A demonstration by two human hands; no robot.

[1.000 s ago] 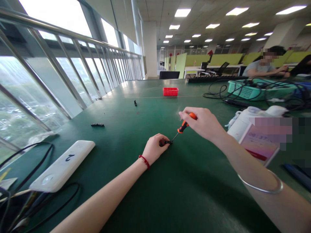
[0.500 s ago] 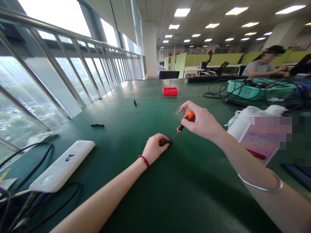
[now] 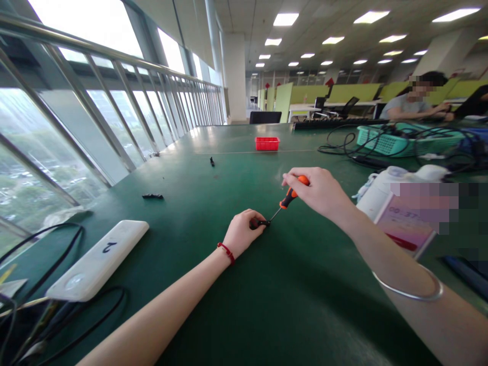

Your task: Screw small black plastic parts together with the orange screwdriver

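Both hands are closed on something and set apart: the left hand (image 3: 241, 234) pinches a small black part (image 3: 264, 222) low over the green tabletop (image 3: 247, 315), probably to steady it, while the right hand (image 3: 322, 190) grips the orange-and-black handle of a screwdriver (image 3: 290, 197). Its shaft slants down to the part's exposed end, a hold that seems to suit turning; whether the tip is seated is too small to tell. A white slab-shaped device (image 3: 102, 262) lies left, out of the arms' way. Rightward, a lit screen (image 3: 406, 218) stands tilted by a white bottle (image 3: 385, 188), perhaps propped for viewing. Beyond lie two loose black pieces (image 3: 153, 196) (image 3: 212, 161), then a red bin (image 3: 267, 144) and a teal basket (image 3: 385, 142), which gathers cables.
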